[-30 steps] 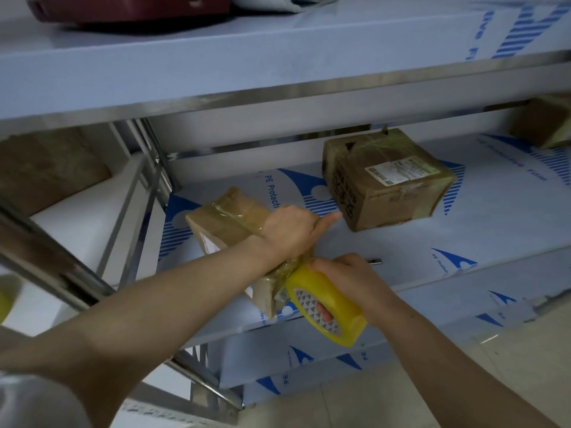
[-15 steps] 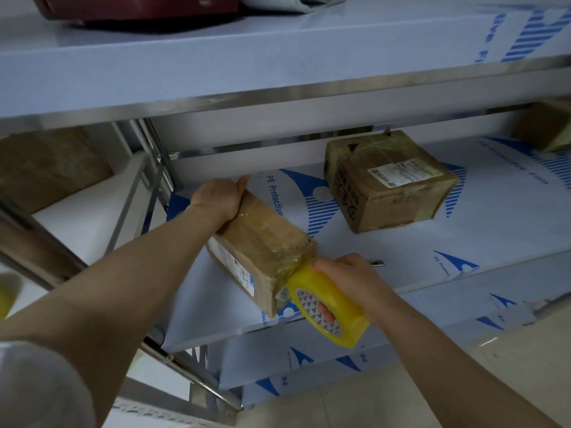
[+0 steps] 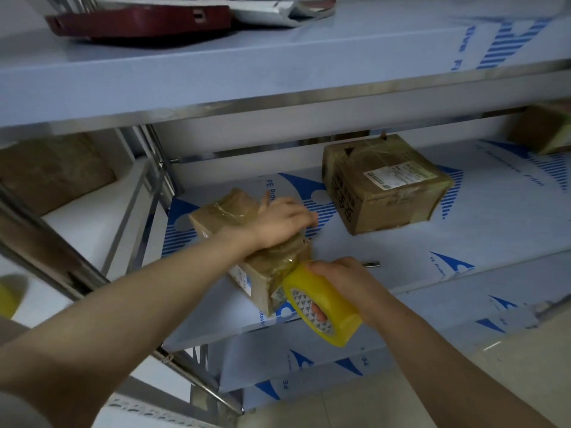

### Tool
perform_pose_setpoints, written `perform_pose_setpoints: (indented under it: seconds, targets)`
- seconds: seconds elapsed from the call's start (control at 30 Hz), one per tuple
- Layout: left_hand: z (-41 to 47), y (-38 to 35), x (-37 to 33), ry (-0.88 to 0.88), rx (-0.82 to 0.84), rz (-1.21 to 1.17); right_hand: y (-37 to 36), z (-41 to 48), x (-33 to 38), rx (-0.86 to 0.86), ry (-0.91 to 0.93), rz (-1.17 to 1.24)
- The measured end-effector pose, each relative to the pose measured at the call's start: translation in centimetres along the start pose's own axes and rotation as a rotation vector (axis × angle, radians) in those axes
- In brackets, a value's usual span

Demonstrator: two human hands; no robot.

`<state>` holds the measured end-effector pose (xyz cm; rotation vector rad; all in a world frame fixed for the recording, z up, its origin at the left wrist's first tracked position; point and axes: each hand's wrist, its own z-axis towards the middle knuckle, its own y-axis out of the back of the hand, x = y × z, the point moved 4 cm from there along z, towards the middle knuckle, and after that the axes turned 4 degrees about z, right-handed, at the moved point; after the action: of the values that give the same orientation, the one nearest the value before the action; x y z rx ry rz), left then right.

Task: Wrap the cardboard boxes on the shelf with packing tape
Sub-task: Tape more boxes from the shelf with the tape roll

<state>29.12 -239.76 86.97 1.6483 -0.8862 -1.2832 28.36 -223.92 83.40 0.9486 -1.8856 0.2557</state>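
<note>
Left hand [image 3: 281, 223] lies flat on top of the small cardboard box [image 3: 216, 216], fingers stretched out towards the right and pressing down on its taped surface, curled round nothing. This box sits tilted at the front of the middle shelf [image 3: 401, 251], its near corner reaching the shelf's front edge, its top and sides already covered in glossy, wrinkled clear tape. Right hand [image 3: 343, 282] grips the yellow tape roll [image 3: 321, 307] just beside the box's near corner, with fingertips [image 3: 318, 313] showing through the roll's core, and a strip of tape runs from the roll onto the box. A larger cardboard box [image 3: 386, 186] with a white label on top stands further back on the same shelf, apart from the small one. A third box [image 3: 547, 128] shows at the far right edge. A small metal object [image 3: 370, 264] lies on the shelf just behind the right hand. On the upper shelf [image 3: 278, 63] rests a dark red flat object [image 3: 139, 23].
</note>
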Motion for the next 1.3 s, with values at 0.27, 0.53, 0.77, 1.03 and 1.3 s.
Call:
perform_pose_setpoints:
  seconds: [0.27, 0.53, 0.77, 1.03, 1.3]
  targets:
    - [-3.2, -0.7, -0.9, 0.091, 0.428, 0.508, 0.1, -0.9, 0.0, 0.036, 0.005, 0.021]
    - [-4.5, 5.3, -1.6, 0.106, 0.32, 0.146, 2.1, -4.0, 4.4, 0.142, 0.16, 0.18]
    - [-7.1, 8.9, 0.8, 0.065, 0.398, -0.591, 2.2, -7.7, 11.1, 0.512, 0.352, 0.377]
    - [-7.4, 6.1, 7.0, 0.363, -0.376, -0.709, -2.5, -5.7, 15.0, 0.446, 0.368, 0.345]
    - [-6.1, 4.8, 6.5, 0.469, -0.675, -0.915, -5.8, -5.0, 17.0, 0.263, 0.381, 0.185]
